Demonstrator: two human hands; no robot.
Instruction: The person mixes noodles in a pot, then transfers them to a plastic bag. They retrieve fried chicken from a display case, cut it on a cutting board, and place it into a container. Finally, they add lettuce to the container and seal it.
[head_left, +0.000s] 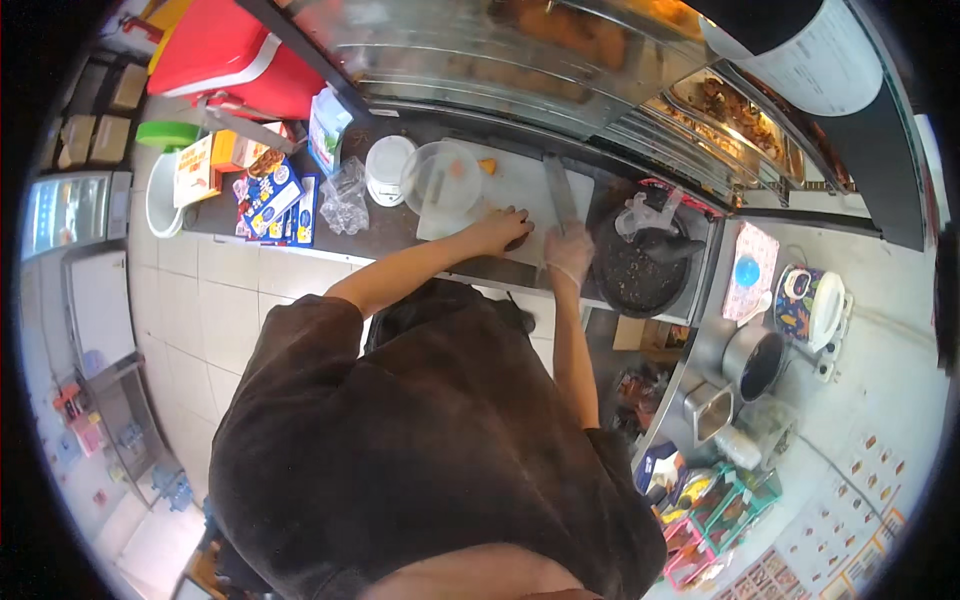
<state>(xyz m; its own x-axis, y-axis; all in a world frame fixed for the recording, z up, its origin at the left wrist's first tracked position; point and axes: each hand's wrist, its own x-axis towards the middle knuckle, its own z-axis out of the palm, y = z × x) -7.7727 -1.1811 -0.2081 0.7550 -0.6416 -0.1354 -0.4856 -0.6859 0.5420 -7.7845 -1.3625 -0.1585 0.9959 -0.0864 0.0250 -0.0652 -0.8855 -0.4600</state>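
Note:
A white cutting board (525, 180) lies on the dark counter. My left hand (505, 231) rests near its front edge, fingers curled over a small dark piece of food (519, 241). To its right, my right hand (570, 251), in a clear plastic glove, grips a broad-bladed knife (559, 193) whose blade points away from me over the board. A round translucent plastic container (442, 180) overlaps the board's left part. Near it lies a small orange piece of food (488, 166). The knife's handle is hidden in my right hand.
Right of the board sits a round black basin (641, 277) with crumbs, a clear plastic bag and a dark object. On the left are a white kitchen scale (388, 169), a crumpled plastic bag (346, 199), printed packets and a red cooler box (232, 60). A glass food display (510, 52) borders the counter's far side.

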